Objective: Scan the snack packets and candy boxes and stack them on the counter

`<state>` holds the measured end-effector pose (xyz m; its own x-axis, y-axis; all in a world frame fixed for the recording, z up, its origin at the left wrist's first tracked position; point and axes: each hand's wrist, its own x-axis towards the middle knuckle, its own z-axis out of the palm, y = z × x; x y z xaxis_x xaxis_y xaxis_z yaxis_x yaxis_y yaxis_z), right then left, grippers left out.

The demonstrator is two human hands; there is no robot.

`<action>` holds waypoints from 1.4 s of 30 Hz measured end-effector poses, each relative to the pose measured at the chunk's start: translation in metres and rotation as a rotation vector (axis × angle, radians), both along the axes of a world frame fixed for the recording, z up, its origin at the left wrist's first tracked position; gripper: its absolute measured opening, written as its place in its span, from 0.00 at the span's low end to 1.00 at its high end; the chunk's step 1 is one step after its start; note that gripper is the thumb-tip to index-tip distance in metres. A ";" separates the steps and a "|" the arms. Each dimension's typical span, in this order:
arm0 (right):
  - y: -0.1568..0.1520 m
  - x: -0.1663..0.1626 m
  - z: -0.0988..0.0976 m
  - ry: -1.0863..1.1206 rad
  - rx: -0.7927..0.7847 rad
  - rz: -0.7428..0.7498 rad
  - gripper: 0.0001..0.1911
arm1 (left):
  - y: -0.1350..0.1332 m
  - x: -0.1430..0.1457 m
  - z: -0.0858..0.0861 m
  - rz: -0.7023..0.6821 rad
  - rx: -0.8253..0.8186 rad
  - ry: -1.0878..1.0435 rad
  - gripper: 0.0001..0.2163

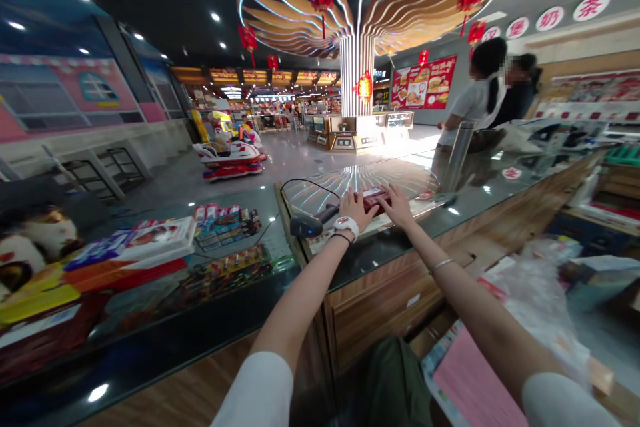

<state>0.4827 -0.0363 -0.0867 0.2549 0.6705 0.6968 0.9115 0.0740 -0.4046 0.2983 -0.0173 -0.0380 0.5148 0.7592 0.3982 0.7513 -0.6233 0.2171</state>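
Note:
On the glass counter point(345, 257) a small dark red packet point(373, 196) with a pale label lies between my hands. My left hand point(356, 211), with a white watch at the wrist, grips its left side. From the right, my right hand point(399, 207) holds the other side; a thin bangle circles that forearm. Just left of my left hand rests a black handheld barcode scanner point(306, 224) with a small blue light and a dark cable. The packet's printing is too small to read.
Boxed snacks point(157, 240) and small packets point(227, 223) cover the counter at left. Two people point(467, 97) stand beyond it at right. Plastic bags point(535, 300) and pink sheets point(475, 380) lie low at right. A kiddie ride point(230, 157) stands on the floor ahead.

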 end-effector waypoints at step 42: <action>0.002 -0.120 0.055 -0.473 0.275 0.342 0.16 | 0.010 -0.150 0.040 -0.105 0.218 -0.334 0.34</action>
